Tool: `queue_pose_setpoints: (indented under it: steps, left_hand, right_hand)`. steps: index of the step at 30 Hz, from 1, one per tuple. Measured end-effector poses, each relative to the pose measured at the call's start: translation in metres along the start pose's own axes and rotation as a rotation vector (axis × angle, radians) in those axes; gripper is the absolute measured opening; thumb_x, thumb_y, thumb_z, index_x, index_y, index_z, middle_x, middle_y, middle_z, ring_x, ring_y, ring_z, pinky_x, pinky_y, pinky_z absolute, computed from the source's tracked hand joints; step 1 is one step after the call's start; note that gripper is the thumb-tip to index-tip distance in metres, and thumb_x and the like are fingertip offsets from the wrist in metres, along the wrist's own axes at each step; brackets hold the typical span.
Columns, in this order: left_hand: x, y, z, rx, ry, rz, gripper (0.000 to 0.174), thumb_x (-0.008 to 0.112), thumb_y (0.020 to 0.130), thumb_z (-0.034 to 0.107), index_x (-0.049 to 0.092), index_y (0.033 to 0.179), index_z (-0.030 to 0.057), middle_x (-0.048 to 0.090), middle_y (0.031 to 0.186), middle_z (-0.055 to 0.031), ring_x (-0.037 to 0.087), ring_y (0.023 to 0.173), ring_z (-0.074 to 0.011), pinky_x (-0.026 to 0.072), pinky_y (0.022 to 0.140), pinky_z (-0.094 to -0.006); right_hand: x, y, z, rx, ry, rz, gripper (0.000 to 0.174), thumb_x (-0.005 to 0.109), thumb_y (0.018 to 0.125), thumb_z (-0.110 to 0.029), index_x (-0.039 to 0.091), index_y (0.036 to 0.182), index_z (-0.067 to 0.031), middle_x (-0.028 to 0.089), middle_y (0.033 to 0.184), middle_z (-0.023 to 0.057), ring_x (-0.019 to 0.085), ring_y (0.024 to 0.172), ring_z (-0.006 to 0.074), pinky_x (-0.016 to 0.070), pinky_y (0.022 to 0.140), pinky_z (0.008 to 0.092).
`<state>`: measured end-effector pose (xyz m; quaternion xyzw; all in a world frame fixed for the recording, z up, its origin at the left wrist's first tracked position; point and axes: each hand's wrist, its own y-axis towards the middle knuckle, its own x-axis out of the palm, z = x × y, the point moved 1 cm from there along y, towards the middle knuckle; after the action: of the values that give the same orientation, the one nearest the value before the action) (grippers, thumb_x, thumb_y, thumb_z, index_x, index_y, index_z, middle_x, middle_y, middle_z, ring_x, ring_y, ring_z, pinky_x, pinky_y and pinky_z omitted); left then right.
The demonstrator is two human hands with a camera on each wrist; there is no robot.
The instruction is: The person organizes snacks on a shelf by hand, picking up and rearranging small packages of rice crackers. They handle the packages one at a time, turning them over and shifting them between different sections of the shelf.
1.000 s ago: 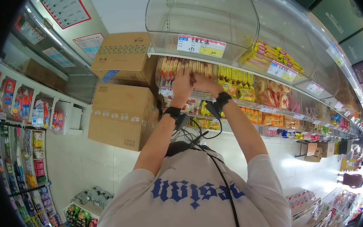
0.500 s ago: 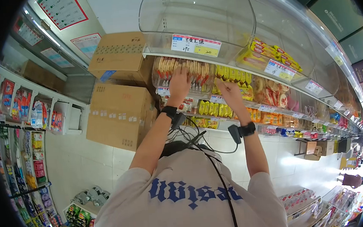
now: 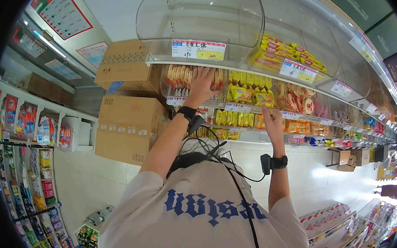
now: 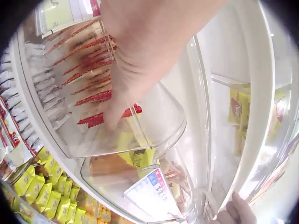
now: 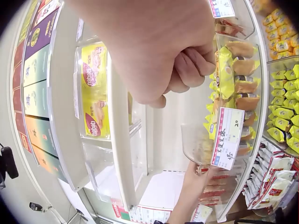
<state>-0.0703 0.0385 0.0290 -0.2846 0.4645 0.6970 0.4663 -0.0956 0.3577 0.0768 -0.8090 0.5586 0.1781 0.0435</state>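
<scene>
My left hand (image 3: 201,87) reaches into a clear plastic bin (image 4: 79,151) with its fingers spread over a row of round biscuit packets (image 3: 178,74). Up close in the left wrist view, the packets (image 4: 88,77) stand on edge and show red crimped ends; that hand's fingertips are partly hidden among them. To the right, my right hand (image 3: 273,119) is held in front of the shelf with its fingers curled in and nothing visible in them. Behind it in the right wrist view stand yellow-wrapped cakes (image 5: 226,70) in the neighbouring bin.
An upper shelf with clear bins (image 3: 200,23) overhangs the packets, with yellow wafer packs (image 3: 290,51) on it. Two cardboard boxes (image 3: 126,125) are stacked at the left. Price tags (image 3: 199,49) line the shelf edges. Cables hang between the wrists.
My right hand has left the biscuit packets and moved right and back, its fingers curling. My left hand stays at the packets, its fingers now spread further right across the row.
</scene>
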Motion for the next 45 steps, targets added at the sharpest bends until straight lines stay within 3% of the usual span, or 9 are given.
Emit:
queue_pose_setpoints:
  steps: [8, 14, 20, 27, 32, 36, 41, 45]
  left_hand:
    - [0.012, 0.009, -0.004, -0.014, 0.112, 0.055, 0.074, 0.085, 0.078, 0.031, 0.055, 0.143, 0.0101, 0.053, 0.143, -0.0142, 0.045, 0.138, -0.0365, 0.0342, 0.114, -0.0545]
    - [0.016, 0.013, -0.004, -0.038, 0.213, 0.059, 0.070, 0.086, 0.076, 0.032, 0.060, 0.138, 0.0096, 0.056, 0.140, -0.0132, 0.047, 0.133, -0.0349, 0.0369, 0.106, -0.0534]
    - [0.012, 0.012, -0.003, -0.042, 0.153, 0.059, 0.081, 0.088, 0.073, 0.025, 0.052, 0.144, 0.0081, 0.052, 0.141, -0.0133, 0.045, 0.134, -0.0341, 0.0360, 0.107, -0.0529]
    - [0.010, 0.005, -0.019, -0.045, 0.073, 0.028, 0.086, 0.085, 0.079, 0.024, 0.044, 0.151, 0.0029, 0.046, 0.149, -0.0225, 0.039, 0.141, -0.0442, 0.0313, 0.119, -0.0556]
    - [0.013, -0.002, -0.027, -0.077, 0.046, 0.068, 0.083, 0.088, 0.076, 0.025, 0.050, 0.147, 0.0035, 0.046, 0.150, -0.0223, 0.038, 0.143, -0.0422, 0.0313, 0.120, -0.0557]
    - [0.007, -0.001, -0.030, -0.096, 0.063, -0.029, 0.075, 0.083, 0.083, 0.028, 0.053, 0.148, 0.0076, 0.046, 0.151, -0.0188, 0.040, 0.141, -0.0427, 0.0338, 0.119, -0.0523]
    - [0.006, -0.006, -0.037, -0.043, -0.002, 0.036, 0.069, 0.082, 0.085, 0.024, 0.055, 0.148, 0.0138, 0.046, 0.153, -0.0164, 0.041, 0.142, -0.0406, 0.0359, 0.118, -0.0519]
    - [0.009, -0.005, -0.036, -0.055, 0.080, 0.042, 0.066, 0.081, 0.086, 0.018, 0.056, 0.148, 0.0179, 0.046, 0.154, -0.0146, 0.042, 0.143, -0.0392, 0.0386, 0.116, -0.0509]
  right_hand:
    - [-0.021, -0.011, 0.015, 0.040, 0.003, 0.044, 0.048, 0.061, 0.107, -0.024, 0.035, 0.069, -0.0093, 0.029, 0.065, -0.0089, 0.024, 0.063, 0.0042, 0.0178, 0.055, 0.0294]
    - [-0.032, -0.018, 0.022, 0.028, -0.053, 0.078, 0.051, 0.059, 0.109, -0.027, 0.029, 0.072, -0.0082, 0.025, 0.067, -0.0060, 0.021, 0.065, 0.0068, 0.0175, 0.055, 0.0321]
    - [-0.033, -0.021, 0.030, 0.011, -0.092, 0.098, 0.049, 0.056, 0.110, -0.026, 0.028, 0.075, -0.0071, 0.026, 0.067, -0.0048, 0.023, 0.065, 0.0077, 0.0198, 0.054, 0.0332]
    - [-0.032, -0.020, 0.028, 0.022, -0.082, 0.064, 0.049, 0.055, 0.111, -0.029, 0.030, 0.074, -0.0070, 0.025, 0.067, -0.0047, 0.023, 0.065, 0.0077, 0.0200, 0.054, 0.0328]
    - [-0.029, -0.017, 0.023, 0.011, -0.042, 0.036, 0.049, 0.054, 0.111, -0.029, 0.032, 0.073, -0.0067, 0.026, 0.066, -0.0044, 0.023, 0.064, 0.0073, 0.0197, 0.054, 0.0326]
    - [-0.028, -0.018, 0.020, 0.030, -0.003, 0.059, 0.050, 0.063, 0.106, -0.021, 0.028, 0.072, -0.0073, 0.023, 0.067, -0.0049, 0.021, 0.064, 0.0071, 0.0188, 0.054, 0.0323]
    - [-0.029, -0.016, 0.020, 0.001, 0.001, 0.048, 0.055, 0.072, 0.097, -0.007, 0.023, 0.071, -0.0084, 0.019, 0.068, -0.0048, 0.019, 0.064, 0.0066, 0.0176, 0.054, 0.0317]
    - [-0.029, -0.015, 0.021, -0.031, 0.021, 0.064, 0.054, 0.071, 0.097, -0.007, 0.024, 0.071, -0.0087, 0.019, 0.067, -0.0045, 0.019, 0.065, 0.0065, 0.0178, 0.053, 0.0317]
